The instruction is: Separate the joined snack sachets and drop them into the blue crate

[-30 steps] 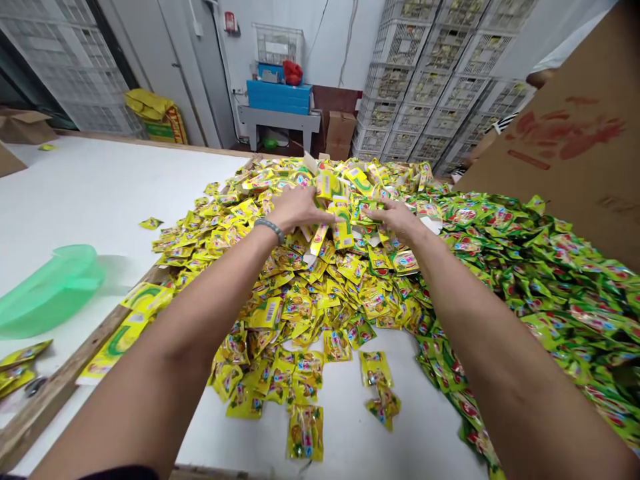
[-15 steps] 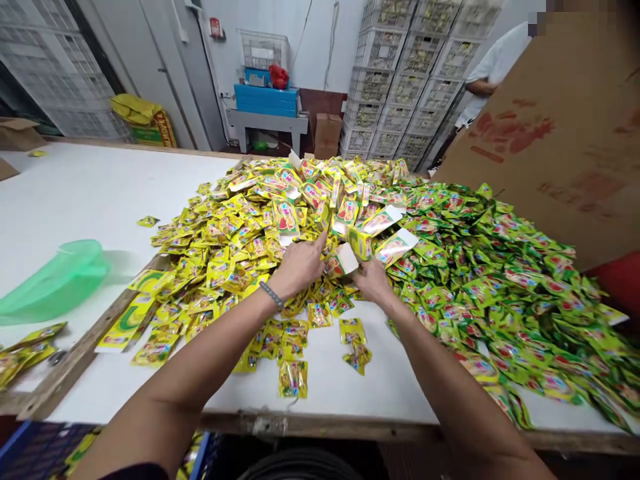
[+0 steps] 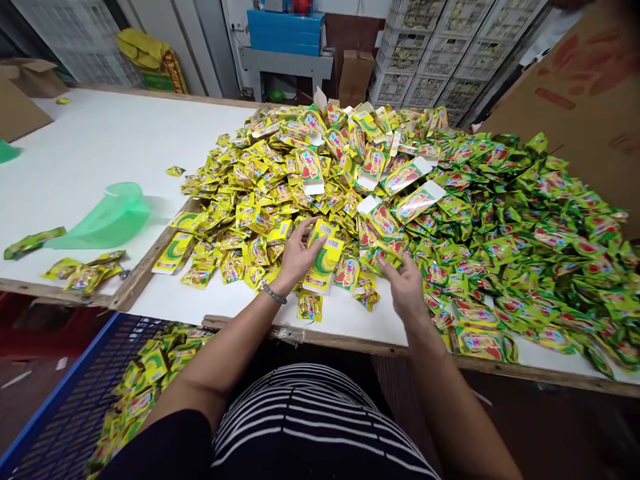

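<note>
My left hand (image 3: 299,257) grips a flat yellow carton (image 3: 327,260) with a barcode, fingers at its upper left edge; a second carton's barcode end shows just behind it. In my right hand (image 3: 407,288) a small yellow-green packet (image 3: 383,257) is pinched between thumb and fingers. In front of both hands spreads a heap of yellow sachets (image 3: 235,207), with several open printed cartons (image 3: 413,200) lying on top. Green sachets (image 3: 480,220) pile up to the right. A few loose sachets (image 3: 310,307) lie near the table's front edge.
A green translucent scoop (image 3: 113,217) lies on the white table (image 3: 115,143) at left, beside a wooden strip (image 3: 145,273). Below the front edge stands a blue crate (image 3: 60,400) with sachets. A large cardboard box (image 3: 590,127) rises at right; stacked crates (image 3: 420,53) stand behind.
The view has tipped down and shifted left. My left hand has gone from pointing into the heap to gripping a yellow carton. My right hand has drawn back with the small packet.
</note>
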Available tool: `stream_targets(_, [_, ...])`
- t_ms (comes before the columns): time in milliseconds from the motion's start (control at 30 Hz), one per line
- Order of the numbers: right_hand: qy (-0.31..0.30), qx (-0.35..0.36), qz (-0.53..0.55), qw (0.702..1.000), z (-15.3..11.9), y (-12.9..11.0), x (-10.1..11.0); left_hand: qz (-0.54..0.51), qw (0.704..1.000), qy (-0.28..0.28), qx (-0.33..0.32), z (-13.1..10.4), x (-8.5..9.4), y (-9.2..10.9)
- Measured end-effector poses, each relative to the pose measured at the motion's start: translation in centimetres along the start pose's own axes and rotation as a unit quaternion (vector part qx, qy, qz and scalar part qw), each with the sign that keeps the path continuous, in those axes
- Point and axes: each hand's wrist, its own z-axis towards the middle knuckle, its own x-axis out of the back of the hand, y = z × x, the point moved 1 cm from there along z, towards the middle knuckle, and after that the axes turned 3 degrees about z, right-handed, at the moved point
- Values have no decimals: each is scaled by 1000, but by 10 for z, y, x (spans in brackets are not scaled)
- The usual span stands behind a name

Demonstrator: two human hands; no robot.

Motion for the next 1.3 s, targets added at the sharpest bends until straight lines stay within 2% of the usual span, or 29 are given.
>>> stream_targets(67, [-14,-91,184,979,-24,8,-20,-100,994,25,18,-10,-7,-13])
stream_targets(133, [-31,-146,281,948,-41,10,-40,-156,986,51,28,-21,-12,-21])
stream_targets(200, [-52,-160,303,938,-48,10,-57,-191,979,72,29,-30,-13,-25])
stream_targets(267, [-73,-156,286,943,-48,12,-68,-219,971,91,31,-38,-13,-27])
stream_targets(433, [-139,-124,235,954,-41,22,-73,-278,957,76,39,-45,-11,-28])
stream_targets(533, [-138,-65,177,972,-40,21,-62,-264,961,57,52,-44,-4,-23])
stream_targets(600, [-96,32,87,991,-40,14,-48,-222,970,75,62,-42,6,-18])
stream_targets(667, [-63,170,-23,983,-41,4,-36,-177,975,86,102,-40,19,-13])
stream_targets(700, [-62,239,-71,967,-43,-1,-32,-167,973,65,144,-39,24,-11])
stream_targets(767, [-94,346,-139,923,-48,-7,-29,-184,947,-47,258,-39,30,-9])
stream_targets(833, [-136,404,-176,887,-55,-6,-32,-246,885,-195,343,-41,29,-8])
stream_targets(867, [-150,415,-193,877,-58,-4,-33,-283,854,-249,357,-42,27,-9])
stream_targets(900, [-158,414,-208,872,-61,0,-34,-316,833,-280,356,-43,25,-10])
stream_targets(967, [-157,391,-223,879,-65,6,-32,-356,825,-286,332,-44,20,-13])
stream_targets(1033, [-129,332,-197,913,-67,11,-25,-357,849,-251,298,-44,17,-18])
stream_targets(1100, [-65,224,-119,965,-64,13,-17,-330,876,-229,266,-44,15,-22])
stream_targets(1167, [8,89,-22,996,-58,14,-11,-297,895,-223,245,-45,13,-26])
stream_targets(1233, [22,-8,49,999,-49,13,-13,-282,902,-223,241,-47,10,-29])
stream_targets(1300, [-24,-59,72,995,-38,12,-19,-283,904,-217,234,-50,7,-30])
